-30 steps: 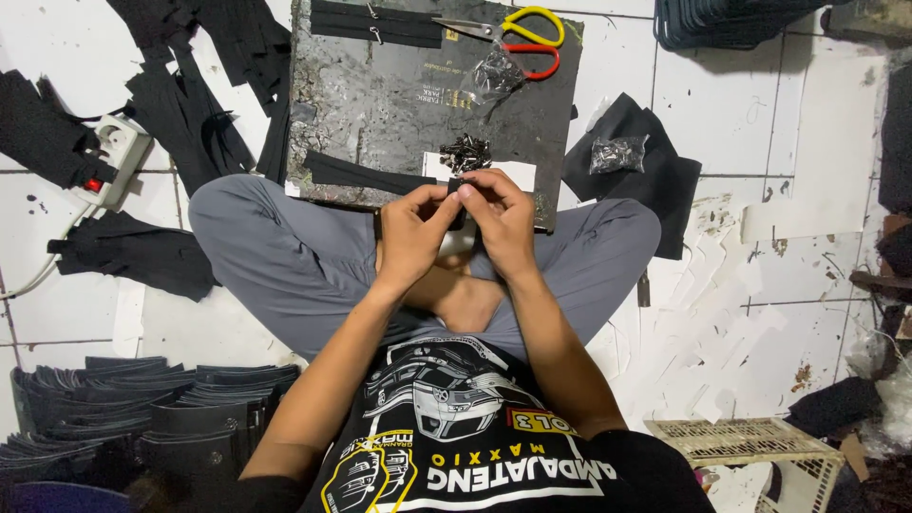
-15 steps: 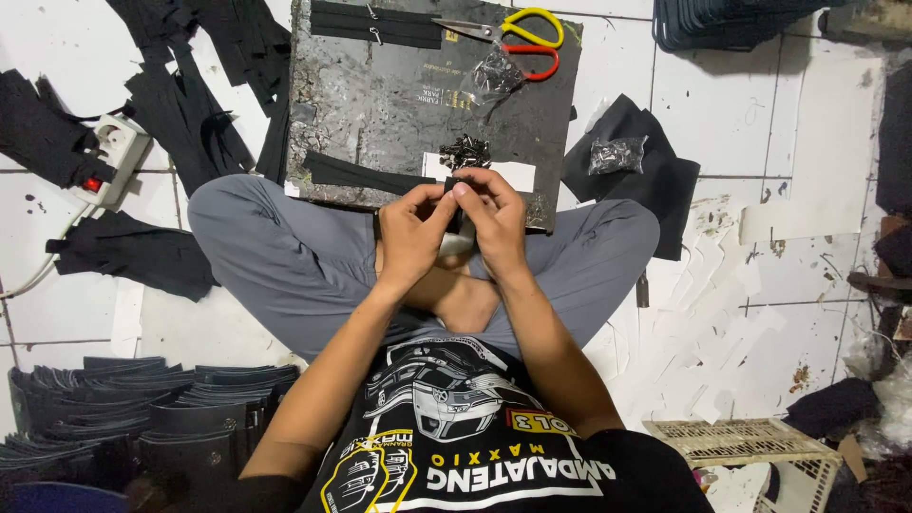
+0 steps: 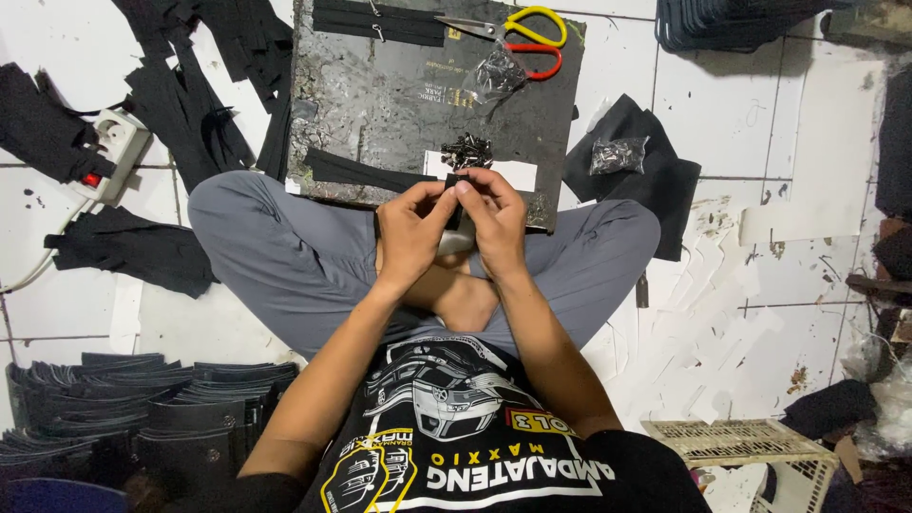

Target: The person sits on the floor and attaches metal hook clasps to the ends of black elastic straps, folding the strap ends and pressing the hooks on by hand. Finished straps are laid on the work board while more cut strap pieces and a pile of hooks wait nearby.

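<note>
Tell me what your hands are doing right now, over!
Both hands together over the lap, left hand and right hand pinching a small black piece. Pile of small metal bits just beyond. Nothing in the way.

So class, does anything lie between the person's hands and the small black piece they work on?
Nothing visible: the left hand and right hand both pinch the small black piece directly, above the dark work board.

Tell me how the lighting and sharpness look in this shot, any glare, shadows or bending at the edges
Head view: even, flat light, mostly sharp. Slight glare on the white floor tiles and the clear plastic bag on the dark work board. Soft shadow under the left hand and right hand. Wide-angle lens bends tile lines near the edges.
</note>
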